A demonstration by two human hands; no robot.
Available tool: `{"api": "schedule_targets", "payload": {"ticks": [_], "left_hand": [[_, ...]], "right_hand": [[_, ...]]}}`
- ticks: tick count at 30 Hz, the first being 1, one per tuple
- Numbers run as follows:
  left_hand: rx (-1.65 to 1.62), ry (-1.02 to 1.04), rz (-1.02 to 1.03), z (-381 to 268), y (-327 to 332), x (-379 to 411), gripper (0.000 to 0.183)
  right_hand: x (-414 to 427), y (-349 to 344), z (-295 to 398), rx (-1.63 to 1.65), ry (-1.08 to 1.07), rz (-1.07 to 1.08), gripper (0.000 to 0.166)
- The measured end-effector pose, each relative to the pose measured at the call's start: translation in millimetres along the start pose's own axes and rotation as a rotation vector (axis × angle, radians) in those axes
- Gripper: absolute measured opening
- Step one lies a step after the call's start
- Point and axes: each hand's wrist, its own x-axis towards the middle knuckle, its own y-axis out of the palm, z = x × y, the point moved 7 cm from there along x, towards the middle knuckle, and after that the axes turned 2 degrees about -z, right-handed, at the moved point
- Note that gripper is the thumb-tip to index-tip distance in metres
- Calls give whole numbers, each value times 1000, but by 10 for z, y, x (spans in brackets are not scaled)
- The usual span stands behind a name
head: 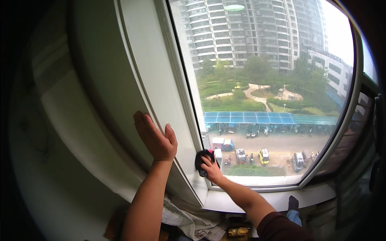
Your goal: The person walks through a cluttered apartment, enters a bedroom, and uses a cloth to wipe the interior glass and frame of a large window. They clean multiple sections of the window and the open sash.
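My left hand point(156, 140) lies flat with fingers extended against the pale window surround point(150, 60), thumb across its raised edge strip. Under my right hand point(212, 169) is a bunched black cloth point(204, 162) with a bit of pink, pressed at the lower left of the white window frame point(184, 78). The cloth covers that part of the frame and the edge of the glass pane point(250, 99). My right fingers are spread over the cloth.
A white windowsill point(229, 200) runs below the pane, with a dark-socked foot point(293, 203) on it at the right. Under the sill are crumpled fabric point(196, 220) and a yellow object point(238, 232). A pale curtain point(78, 126) hangs at the left. Outside are buildings and parked vehicles.
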Motion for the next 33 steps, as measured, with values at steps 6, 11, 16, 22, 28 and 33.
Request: {"api": "schedule_targets", "payload": {"ticks": [6,11,16,22,28,33], "left_hand": [[-16,-8,-8,-72,83,59,70],[-14,-56,22,18,22,29,69],[-76,-37,-29,-99,21,114,67],[-124,-44,-8,-169,64,161,67],[-48,-41,-19,111,-109,52,68],[-29,-48,-16,144,-116,38,69]], "right_hand": [[-28,305,-110,1433,1183,-633,22],[2452,-1928,703,1410,401,-549,52],[4700,-3667,2061,837,-206,-445,68],[5279,-3865,2268,445,-58,-650,87],[4001,-2489,1850,561,-168,-615,73],[4744,-2912,2053,497,-196,-568,56]]}}
